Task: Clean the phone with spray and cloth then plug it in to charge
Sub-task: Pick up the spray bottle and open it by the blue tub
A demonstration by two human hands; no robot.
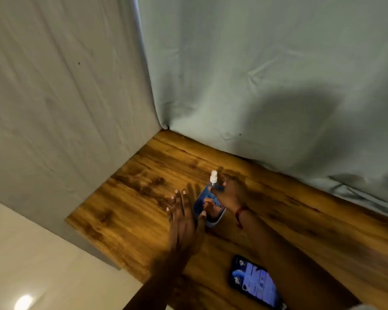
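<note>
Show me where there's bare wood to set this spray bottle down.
Bare wood lies left of the left hand, up to the side cloth, and right of the right hand along the back cloth. Crowded: the middle, with both hands at the spray bottle, and around the phone.

Wooden table point(130, 198) in corner; grey-green cloth backdrop point(255, 63) behind and left; pale floor point(31, 253) with light glare.

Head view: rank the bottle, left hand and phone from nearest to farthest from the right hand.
1. bottle: gripped by the right hand itself.
2. left hand: just left of the bottle, fingers straight.
3. phone: lying flat, nearer the camera, below both hands in the picture.
</note>
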